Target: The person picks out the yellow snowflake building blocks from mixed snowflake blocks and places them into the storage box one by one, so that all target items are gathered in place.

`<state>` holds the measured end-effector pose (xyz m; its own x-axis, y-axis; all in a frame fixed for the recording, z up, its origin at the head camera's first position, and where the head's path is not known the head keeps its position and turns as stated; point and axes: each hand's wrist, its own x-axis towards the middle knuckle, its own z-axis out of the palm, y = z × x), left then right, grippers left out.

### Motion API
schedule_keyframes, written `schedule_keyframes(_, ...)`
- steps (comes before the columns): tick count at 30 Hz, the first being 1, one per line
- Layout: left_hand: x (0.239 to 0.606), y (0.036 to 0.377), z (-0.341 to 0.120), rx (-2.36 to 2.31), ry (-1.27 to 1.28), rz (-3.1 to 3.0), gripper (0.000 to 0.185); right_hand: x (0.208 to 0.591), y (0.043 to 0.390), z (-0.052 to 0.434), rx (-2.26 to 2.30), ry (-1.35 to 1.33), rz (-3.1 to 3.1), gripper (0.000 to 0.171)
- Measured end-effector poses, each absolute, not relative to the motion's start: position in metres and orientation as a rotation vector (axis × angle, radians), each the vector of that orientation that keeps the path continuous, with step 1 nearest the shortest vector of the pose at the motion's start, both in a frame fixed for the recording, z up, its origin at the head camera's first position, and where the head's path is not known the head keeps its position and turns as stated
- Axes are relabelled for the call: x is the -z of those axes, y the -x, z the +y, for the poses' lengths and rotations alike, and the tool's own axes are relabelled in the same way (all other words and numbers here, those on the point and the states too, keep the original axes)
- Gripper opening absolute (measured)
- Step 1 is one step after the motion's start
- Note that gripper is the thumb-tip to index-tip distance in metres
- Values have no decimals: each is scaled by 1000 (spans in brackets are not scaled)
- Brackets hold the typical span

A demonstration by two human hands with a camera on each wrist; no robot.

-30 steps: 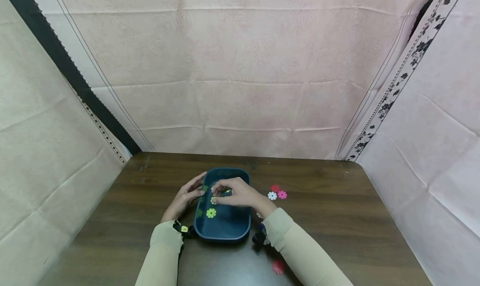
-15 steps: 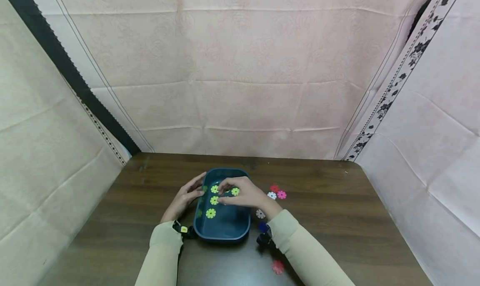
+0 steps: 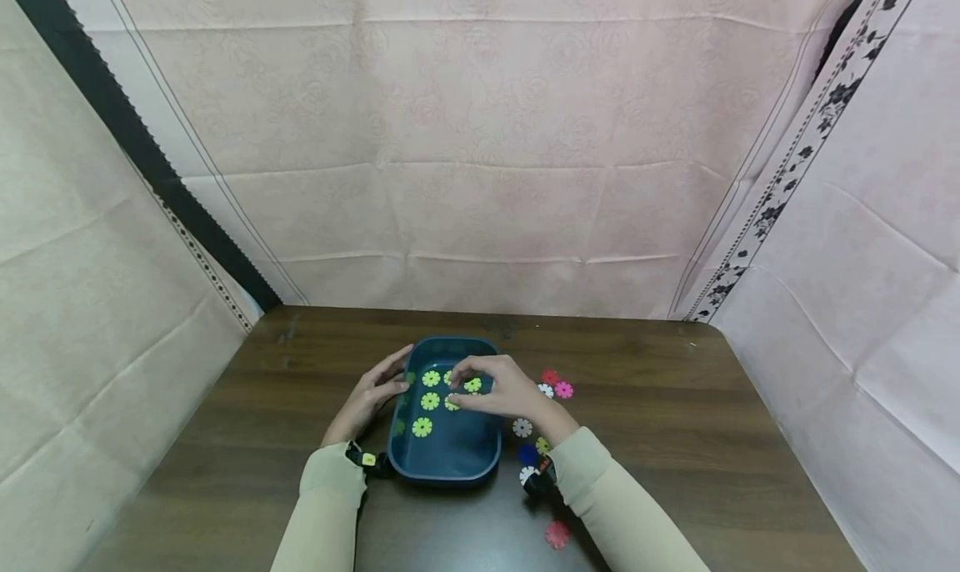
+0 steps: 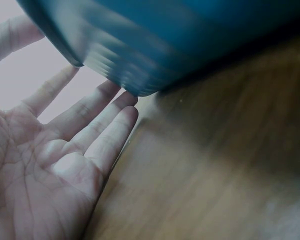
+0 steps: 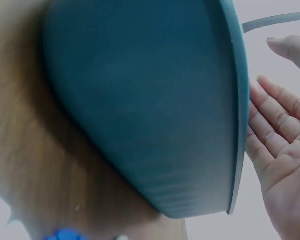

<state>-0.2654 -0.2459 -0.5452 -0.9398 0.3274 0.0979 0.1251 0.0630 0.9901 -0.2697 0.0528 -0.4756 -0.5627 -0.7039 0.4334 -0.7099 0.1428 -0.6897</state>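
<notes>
A deep blue plastic tray (image 3: 450,465) stands on the wooden table, with several yellow flower-shaped pieces (image 3: 422,428) set out on its floor. My left hand (image 3: 375,393) holds the tray's left wall; the thumb reaches over the rim, and the fingers lie along the outside, as the left wrist view (image 4: 65,145) also shows. Above the tray hovers my right hand (image 3: 491,388), its thumb and fingertips apart over the yellow pieces, partly hiding some of them. In the right wrist view its fingers look extended and nothing shows between them; the tray's outer wall (image 5: 150,110) fills the middle.
Right of the tray lie loose flower pieces: a red one (image 3: 551,377), a pink one (image 3: 564,389), a white one (image 3: 522,428), a blue one (image 3: 528,454) and a larger red one (image 3: 557,534). Pale cloth (image 3: 480,155) hangs behind and on both sides of the table (image 3: 225,472).
My right hand has shifted right inside the tray's area, uncovering more yellow flower pieces on its floor. My left hand and the tray stay where they were.
</notes>
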Motion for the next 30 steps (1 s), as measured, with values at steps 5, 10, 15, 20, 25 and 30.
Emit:
schedule_keyframes(5, 544, 265, -245, -2004, -475, 2172, 59, 477, 265, 64, -1437, -1429, -2347, 22)
schedule_keyframes(10, 542, 263, -245, -2010, -488, 2162, 59, 481, 262, 77, -1442, -1400, -2303, 21)
schedule_keyframes(15, 543, 263, -245, -2012, -484, 2156, 59, 486, 262, 92, -1518, -1378, -2253, 24)
schedule_keyframes(20, 544, 263, -246, -2009, -483, 2161, 59, 487, 260, 106, -1503, -1318, -2267, 24)
schedule_keyframes(25, 545, 264, -246, -2017, -467, 2153, 59, 488, 259, 118, -1502, -1278, -2269, 23)
schedule_keyframes(30, 545, 265, -246, -2027, -457, 2143, 59, 492, 256, 129, -1506, -1268, -2275, 22)
